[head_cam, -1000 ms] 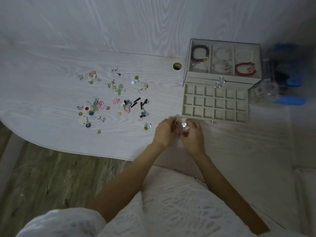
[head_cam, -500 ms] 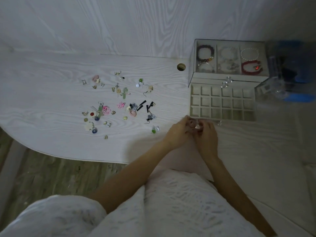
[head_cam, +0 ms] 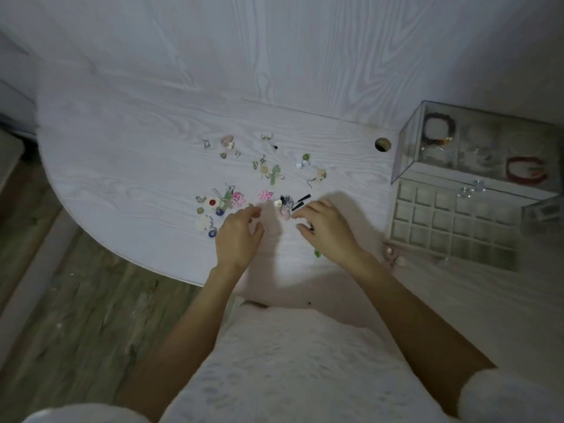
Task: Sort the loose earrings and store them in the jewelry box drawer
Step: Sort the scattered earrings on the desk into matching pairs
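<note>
Both palms face down over the loose earrings (head_cam: 265,195): left hand (head_cam: 239,232) and right hand (head_cam: 328,228) spread (holding nothing visible).

Bare desk (head_cam: 137,166) left of scattered earrings (head_cam: 262,178); clear strip between earrings and drawer (head_cam: 451,227), jewelry box (head_cam: 476,145) blocking behind.

Loose earrings (head_cam: 262,181) scattered on desk; gridded drawer (head_cam: 451,227) pulled open, empty.
</note>
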